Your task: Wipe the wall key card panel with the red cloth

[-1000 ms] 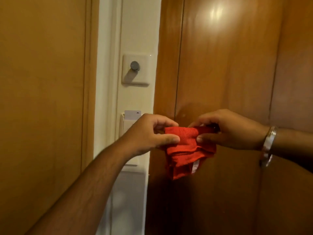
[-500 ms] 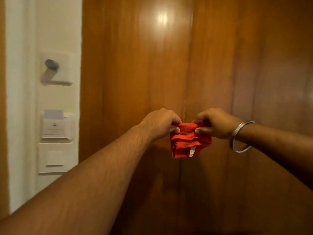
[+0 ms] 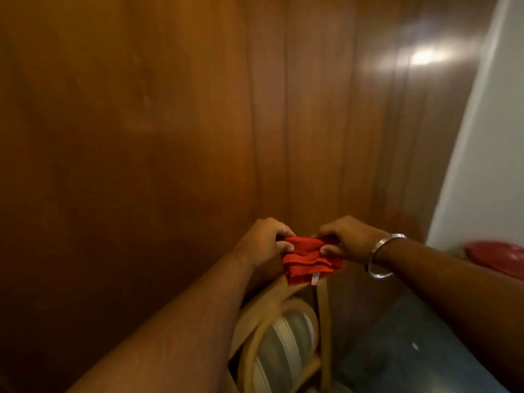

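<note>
A folded red cloth [image 3: 310, 262] with a small white label hangs between my two hands in front of dark wooden panelling. My left hand [image 3: 262, 243] pinches its upper left edge. My right hand [image 3: 347, 241], with a metal bangle on the wrist, pinches its upper right edge. The wall key card panel is out of view.
Wooden wall panels [image 3: 170, 137] fill the view ahead. A white wall [image 3: 487, 165] stands at the right. Below my hands is a cane chair [image 3: 280, 336] with a striped cushion. A red round object [image 3: 499, 255] lies at the right edge, above a blue-grey surface [image 3: 402, 350].
The view has swung right and down. The key card panel and switches have slid out of frame to the left. Both hands still hold the cloth, now above a chair.
</note>
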